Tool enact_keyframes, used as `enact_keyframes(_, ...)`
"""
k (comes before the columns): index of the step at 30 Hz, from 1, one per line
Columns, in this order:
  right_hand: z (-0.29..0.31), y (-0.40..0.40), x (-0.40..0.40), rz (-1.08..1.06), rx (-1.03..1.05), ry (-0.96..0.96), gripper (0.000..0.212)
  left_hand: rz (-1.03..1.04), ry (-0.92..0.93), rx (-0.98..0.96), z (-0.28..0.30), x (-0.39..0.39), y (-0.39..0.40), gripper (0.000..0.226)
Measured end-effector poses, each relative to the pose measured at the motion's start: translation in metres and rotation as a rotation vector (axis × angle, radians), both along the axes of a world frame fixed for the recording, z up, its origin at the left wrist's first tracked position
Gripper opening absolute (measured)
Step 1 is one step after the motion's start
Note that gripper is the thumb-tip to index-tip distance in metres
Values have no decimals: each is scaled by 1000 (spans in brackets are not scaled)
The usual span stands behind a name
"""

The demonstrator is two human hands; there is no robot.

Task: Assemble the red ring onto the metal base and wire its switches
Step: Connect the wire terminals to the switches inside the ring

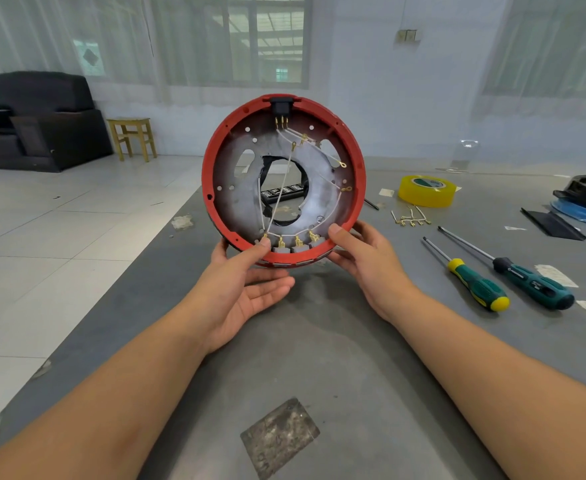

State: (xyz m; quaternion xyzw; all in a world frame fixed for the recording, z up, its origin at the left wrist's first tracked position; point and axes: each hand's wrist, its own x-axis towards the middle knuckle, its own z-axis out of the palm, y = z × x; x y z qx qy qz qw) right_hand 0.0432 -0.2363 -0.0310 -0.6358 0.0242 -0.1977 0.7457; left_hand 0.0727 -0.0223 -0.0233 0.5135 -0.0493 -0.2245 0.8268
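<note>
Spreading grey across the lower scene, the worktop, with the assembly being held up off it, tilted on edge and facing the camera at mid-frame. Sitting already inside the red ring, the metal base, its central opening showing clutter behind. Gripping the ring's lower left rim, the left hand, thumb pressing over the leftmost of the grey switches while the fingers spread loosely underneath. Clasping the lower right rim, the right hand, thumb hooked over the inner edge, fingers curled behind. Lying well apart to the right, two screwdrivers, a yellow tape roll and a small bundle of spare leads. Running from the black socket at the top, thin white wires, several already reaching brass tabs on the switch row, others ending in loose ring terminals near the right rim. Judging by that: inspecting mid-wiring, ring seated, connections unfinished. Calling next, probably, for laying the piece flat, freeing one hand and seating the loose terminals without tugging the fitted ones.
</note>
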Motion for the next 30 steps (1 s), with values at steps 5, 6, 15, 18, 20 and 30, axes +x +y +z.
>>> enact_keyframes(5, 0, 2, 0, 24, -29, -9, 44, -39, 7, -8, -1, -2, 1, 60)
enact_keyframes(6, 0, 2, 0, 26, -23, -10, 44, -62, 22, -9, -1, -2, 1, 56)
enact_keyframes(15, -2, 3, 1, 33, -63, -6, 42, -168, 108, -25, -3, 3, 6, 53)
enact_keyframes(18, -2, 2, 1, 46, -33, -6, 42, -168, 128, -19, -2, 4, 7, 57)
enact_keyframes(20, -2, 2, 2, 44, -11, -6, 44, -155, 136, -11, -2, 4, 6, 58)
enact_keyframes(30, -2, 3, 2, 63, -11, 11, 52, -159, 165, 30, 4, 4, 9, 46)
